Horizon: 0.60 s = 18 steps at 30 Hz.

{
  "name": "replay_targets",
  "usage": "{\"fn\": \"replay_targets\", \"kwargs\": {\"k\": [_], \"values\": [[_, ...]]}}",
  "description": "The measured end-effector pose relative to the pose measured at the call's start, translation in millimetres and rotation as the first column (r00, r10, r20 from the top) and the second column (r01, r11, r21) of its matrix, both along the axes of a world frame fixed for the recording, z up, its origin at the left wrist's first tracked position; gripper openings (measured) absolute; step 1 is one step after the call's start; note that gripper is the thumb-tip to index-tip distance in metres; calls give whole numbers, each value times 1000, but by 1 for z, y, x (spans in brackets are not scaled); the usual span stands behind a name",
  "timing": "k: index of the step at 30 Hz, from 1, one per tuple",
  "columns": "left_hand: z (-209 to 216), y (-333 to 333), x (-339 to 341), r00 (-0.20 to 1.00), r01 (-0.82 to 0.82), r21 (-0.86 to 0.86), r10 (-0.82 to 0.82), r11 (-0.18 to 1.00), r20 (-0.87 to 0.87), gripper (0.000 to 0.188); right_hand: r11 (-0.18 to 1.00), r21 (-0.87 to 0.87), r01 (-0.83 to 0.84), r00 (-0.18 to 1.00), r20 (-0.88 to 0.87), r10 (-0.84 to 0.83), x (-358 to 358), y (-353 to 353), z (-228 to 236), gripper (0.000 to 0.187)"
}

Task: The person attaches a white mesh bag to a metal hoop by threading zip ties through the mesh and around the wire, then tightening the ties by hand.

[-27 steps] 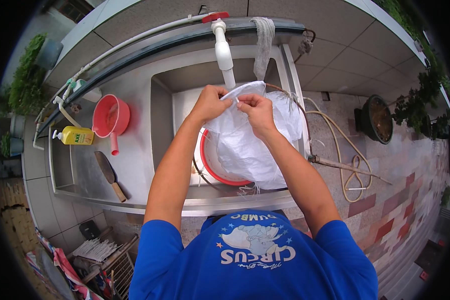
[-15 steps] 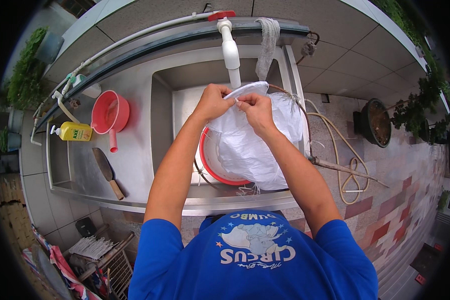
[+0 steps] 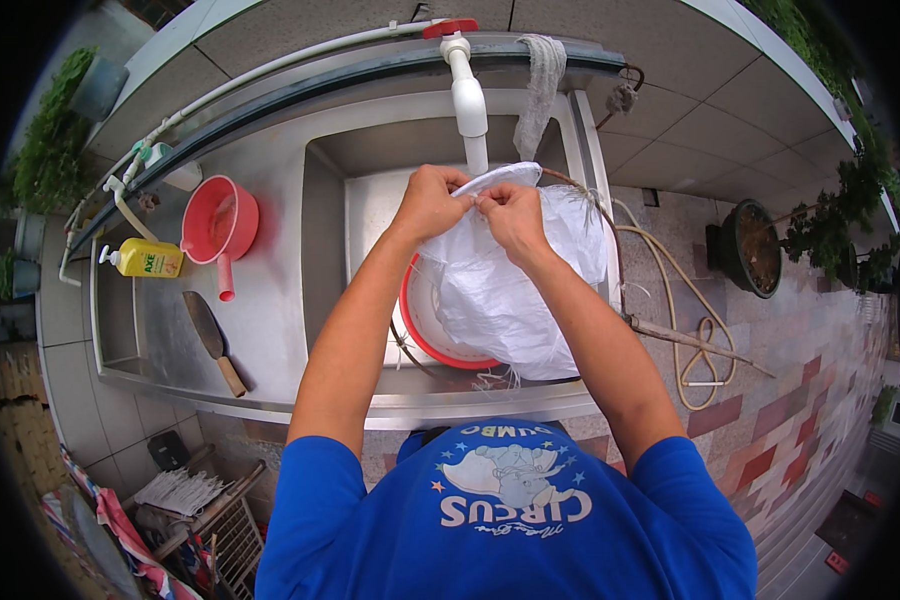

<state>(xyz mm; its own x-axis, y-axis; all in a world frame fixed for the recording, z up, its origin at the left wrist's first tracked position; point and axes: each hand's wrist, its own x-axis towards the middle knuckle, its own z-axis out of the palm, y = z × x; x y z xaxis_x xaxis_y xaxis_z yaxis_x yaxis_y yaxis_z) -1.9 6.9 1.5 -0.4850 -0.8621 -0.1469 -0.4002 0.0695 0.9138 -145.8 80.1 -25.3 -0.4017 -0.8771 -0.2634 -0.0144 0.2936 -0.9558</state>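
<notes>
A crinkled white plastic bag (image 3: pixel 510 290) hangs over a red-rimmed basin (image 3: pixel 410 318) that stands in the steel sink (image 3: pixel 332 215). Its upper edge is pinched between the fingers of my left hand (image 3: pixel 433 205). Close beside it, almost touching, my right hand (image 3: pixel 515 218) pinches the same edge. A hoop-like stick (image 3: pixel 570 183) runs along the bag's right side. Right above my hands is the white spout (image 3: pixel 470 105) with its red handle (image 3: pixel 450 28). Most of the basin is hidden under the bag.
On the steel counter to the left lie a red dipper (image 3: pixel 220 220), a yellow pump bottle (image 3: pixel 145 258) and a cleaver (image 3: pixel 210 338) with a wooden handle. A grey mesh cloth (image 3: pixel 538 90) hangs from the rail. To the right are a coiled hose (image 3: pixel 708 345) and a dark plant pot (image 3: pixel 750 248).
Both hands keep their pinch on the bag's edge, with only slight finger movement. The view has shifted a little; the bag and basin stay in place.
</notes>
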Motion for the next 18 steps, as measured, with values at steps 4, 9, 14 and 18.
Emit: {"fn": "replay_targets", "kwargs": {"k": [4, 9, 14, 18], "values": [[2, 2, -2, 1000, -4, -61, 6, 998, 20, 18, 1000, 21, 10, 999, -47, -9, 4, -4, 2, 9], [9, 3, -4, 997, 40, -129, -30, 991, 77, 23, 997, 66, 49, 999, -20, -48, 7, -8, 7, 12], [11, 7, -1, 998, 42, -211, -31, 977, 56, 23, 995, 87, 39, 999, -28, -36, 12, -15, 19, 12], [13, 8, 0, 997, 51, -214, -36, 975, 70, 23, 998, 55, 34, 998, 56, -37, 4, -14, 8, 9]]}}
